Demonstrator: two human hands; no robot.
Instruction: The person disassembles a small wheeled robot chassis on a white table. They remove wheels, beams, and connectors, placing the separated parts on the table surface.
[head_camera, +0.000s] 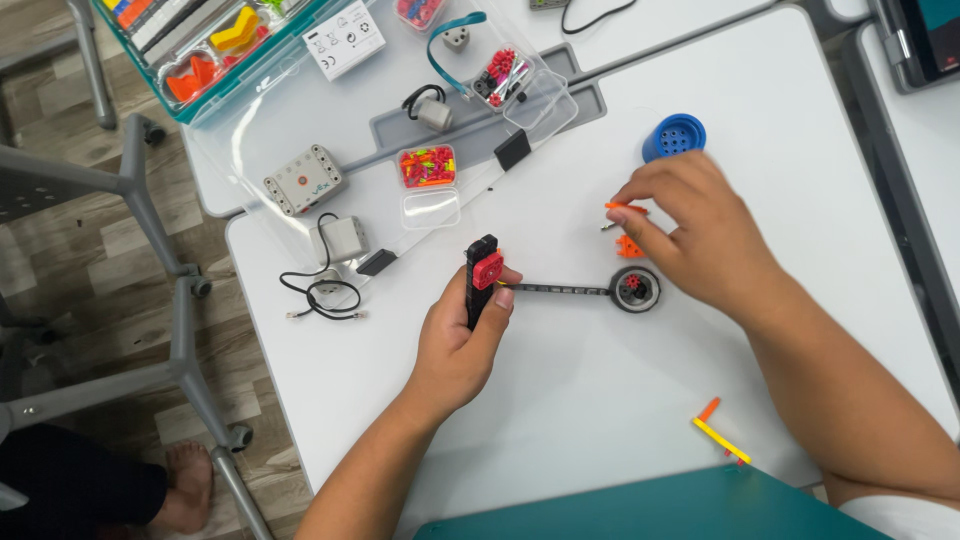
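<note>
A white square card (343, 39) with small black symbols lies at the top of the white table (600, 400), beside a teal tray (215, 45) of orange, yellow and grey parts. Three small clear plastic boxes sit nearby: one (428, 166) packed with red, orange and green pins, an empty one (431, 208) just below it, and one (503, 76) with red and black pieces. A pale grey square block (304, 179) with a round red mark rests to the left, near a smaller grey block (342, 239) with a coiled black cable (322, 297).

The left hand (455, 345) grips a black bar (481, 280) upright, thumb pressed on its side; a red gear-like piece (488, 268) sits on the bar. From it a thin black shaft (558, 289) runs flat across the table to a small black wheel (635, 288) with a red hub.

The right hand (700, 235) hovers above the wheel, its fingertips pinching a thin orange pin (622, 207). A small orange piece (629, 247) lies just below the fingers. A blue round cup-like part (674, 136) with holes stands behind the hand.

Near the table's lower edge lie a yellow strip (720, 440) and an orange pin (708, 409), touching.
</note>
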